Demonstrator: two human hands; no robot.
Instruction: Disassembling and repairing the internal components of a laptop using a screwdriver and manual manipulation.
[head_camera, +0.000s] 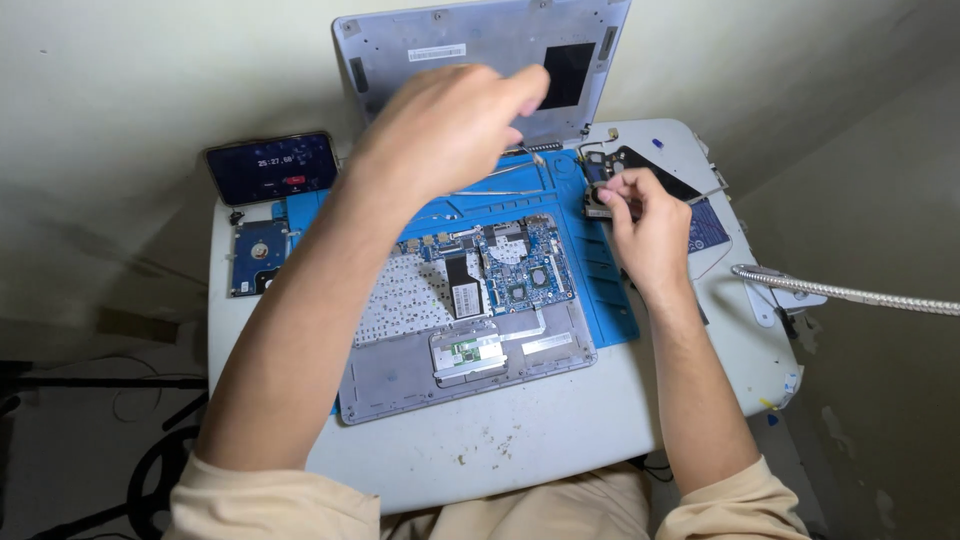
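Observation:
An opened grey laptop lies on a blue work mat, its blue circuit board bare. My left hand hovers above the mat's far edge, fingers curled, pinching a thin metal tool by its tip. My right hand rests at the mat's right edge and grips a small black fan part.
The laptop's grey bottom cover leans against the wall behind. A phone with a lit screen and a hard drive lie at the left of the white table. A flexible metal hose reaches in from the right.

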